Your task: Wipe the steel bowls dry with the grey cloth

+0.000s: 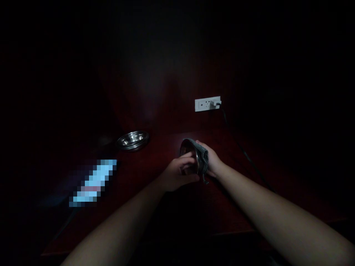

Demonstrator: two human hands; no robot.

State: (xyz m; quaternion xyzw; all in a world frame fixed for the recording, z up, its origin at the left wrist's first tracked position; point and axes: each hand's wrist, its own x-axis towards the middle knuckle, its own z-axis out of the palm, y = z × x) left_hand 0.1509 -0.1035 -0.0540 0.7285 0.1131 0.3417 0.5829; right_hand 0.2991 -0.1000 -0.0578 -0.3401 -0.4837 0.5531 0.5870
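head view: below the wall socket (207,104), left hand (177,173) clasps a steel bowl (189,152); right hand (212,159) clutches grey cloth (203,157) against it.

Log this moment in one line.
left hand: holds bowl | right hand: presses cloth on bowl | bowl: tilted | spare bowls: on table, left | light: very dim

Head view, facing forward and down, close above bowl (185,149), table (155,152)
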